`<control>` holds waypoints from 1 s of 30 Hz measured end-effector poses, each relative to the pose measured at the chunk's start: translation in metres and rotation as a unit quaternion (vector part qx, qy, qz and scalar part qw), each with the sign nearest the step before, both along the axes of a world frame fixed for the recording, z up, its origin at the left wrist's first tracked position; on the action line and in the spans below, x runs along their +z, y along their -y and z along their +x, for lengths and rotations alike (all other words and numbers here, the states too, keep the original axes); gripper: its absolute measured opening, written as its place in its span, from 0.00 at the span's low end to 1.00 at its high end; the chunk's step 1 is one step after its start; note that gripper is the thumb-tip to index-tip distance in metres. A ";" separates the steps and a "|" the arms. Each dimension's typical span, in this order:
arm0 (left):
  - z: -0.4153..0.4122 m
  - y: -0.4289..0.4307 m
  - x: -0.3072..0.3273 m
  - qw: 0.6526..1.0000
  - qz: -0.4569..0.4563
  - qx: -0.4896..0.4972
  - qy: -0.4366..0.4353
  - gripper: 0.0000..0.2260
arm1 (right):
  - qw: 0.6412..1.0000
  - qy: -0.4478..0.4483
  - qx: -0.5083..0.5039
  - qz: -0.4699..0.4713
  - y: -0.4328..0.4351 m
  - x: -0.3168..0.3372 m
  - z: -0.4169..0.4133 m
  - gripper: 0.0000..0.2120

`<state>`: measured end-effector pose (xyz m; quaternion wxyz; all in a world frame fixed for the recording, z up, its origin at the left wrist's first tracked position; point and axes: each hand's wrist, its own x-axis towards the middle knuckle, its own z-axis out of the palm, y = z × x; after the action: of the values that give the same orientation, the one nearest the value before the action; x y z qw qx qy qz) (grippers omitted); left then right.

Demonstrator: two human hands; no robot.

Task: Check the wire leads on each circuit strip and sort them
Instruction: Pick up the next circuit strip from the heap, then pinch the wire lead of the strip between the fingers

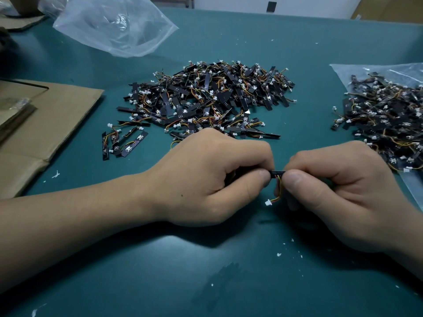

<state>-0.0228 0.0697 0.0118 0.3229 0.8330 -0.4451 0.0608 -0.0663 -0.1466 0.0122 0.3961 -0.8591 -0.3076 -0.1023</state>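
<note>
My left hand (212, 177) and my right hand (341, 188) together pinch one black circuit strip (277, 172) just above the green table, each at one end. Its red, yellow and orange wire leads (277, 193) hang down to a small white connector (267, 202). Most of the strip is hidden by my fingers. A large pile of similar strips (212, 97) lies behind my hands. A small group of several strips (123, 140) lies apart on the left. Another heap of strips (386, 124) lies on a clear plastic bag at the right.
Flattened cardboard (45, 124) lies at the left edge of the green table (160, 271). An empty clear plastic bag (114, 24) sits at the back left. Small white scraps dot the mat near me.
</note>
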 end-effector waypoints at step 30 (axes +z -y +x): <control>0.010 0.004 -0.012 0.980 0.055 0.189 0.033 0.13 | 0.992 -0.050 -0.086 0.077 -0.001 -0.008 0.003 0.10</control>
<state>-0.0129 0.0657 -0.0002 0.2446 0.9159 -0.2932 0.1237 -0.0630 -0.1460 0.0043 0.4656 -0.8534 -0.2033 -0.1161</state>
